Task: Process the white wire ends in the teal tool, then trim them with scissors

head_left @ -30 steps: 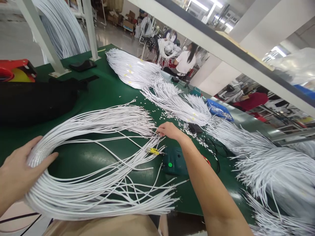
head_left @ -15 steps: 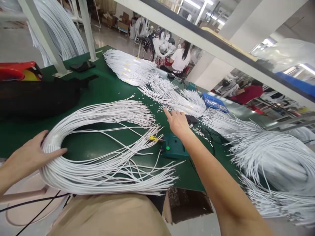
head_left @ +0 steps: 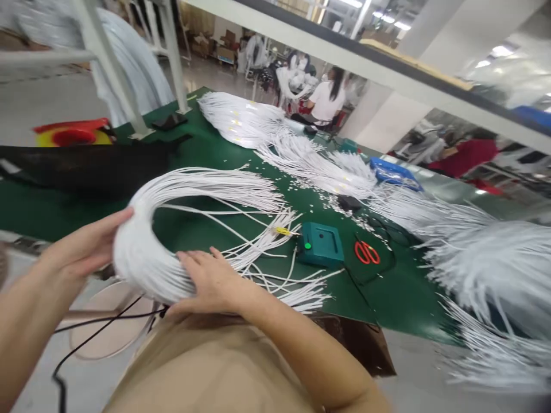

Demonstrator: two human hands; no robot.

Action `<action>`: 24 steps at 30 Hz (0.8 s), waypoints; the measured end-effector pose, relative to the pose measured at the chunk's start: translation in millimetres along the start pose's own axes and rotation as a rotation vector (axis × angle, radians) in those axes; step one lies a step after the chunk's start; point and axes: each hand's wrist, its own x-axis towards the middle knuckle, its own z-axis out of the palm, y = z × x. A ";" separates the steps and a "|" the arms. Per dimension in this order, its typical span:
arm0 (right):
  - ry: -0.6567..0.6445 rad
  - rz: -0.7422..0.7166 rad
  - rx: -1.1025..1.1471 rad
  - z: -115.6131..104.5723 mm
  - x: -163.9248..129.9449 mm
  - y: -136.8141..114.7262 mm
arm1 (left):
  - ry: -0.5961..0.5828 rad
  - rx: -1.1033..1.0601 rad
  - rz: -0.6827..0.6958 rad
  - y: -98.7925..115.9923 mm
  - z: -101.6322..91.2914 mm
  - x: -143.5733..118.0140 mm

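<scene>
A thick U-shaped bundle of white cables (head_left: 142, 252) lies over the near edge of the green table (head_left: 387, 298), its cut ends fanned toward the right. My left hand (head_left: 88, 246) cups the outer bend of the bundle from the left. My right hand (head_left: 213, 281) presses flat on the lower arm of the same bundle, fingers spread over the strands. Both hands are gripping the cables at the curve. Loose single cables stray inside the loop.
A small green box with a lit green button (head_left: 321, 245) sits beside red-handled scissors (head_left: 367, 252). More white cable piles (head_left: 310, 166) run along the table and a big heap (head_left: 503, 275) fills the right. A black cloth (head_left: 86, 166) lies left. People work behind.
My right hand left the cable ends near the green box and came back onto the bundle's lower arm. The bundle has been drawn toward me and the view has swung left.
</scene>
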 end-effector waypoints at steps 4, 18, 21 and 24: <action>0.111 0.076 0.170 -3.7 18.4 -15.4 | -0.083 -0.294 0.034 29.3 13.6 -27.6; 0.442 0.161 0.394 -147.1 -3.9 -32.2 | 0.296 0.151 0.735 31.6 9.8 -28.9; 0.554 0.171 0.319 -175.4 -7.6 -41.9 | -0.309 -0.215 0.735 59.8 38.5 -36.4; 0.653 0.165 0.255 -193.2 -13.8 -58.2 | -0.623 -0.427 0.748 105.9 70.6 -34.2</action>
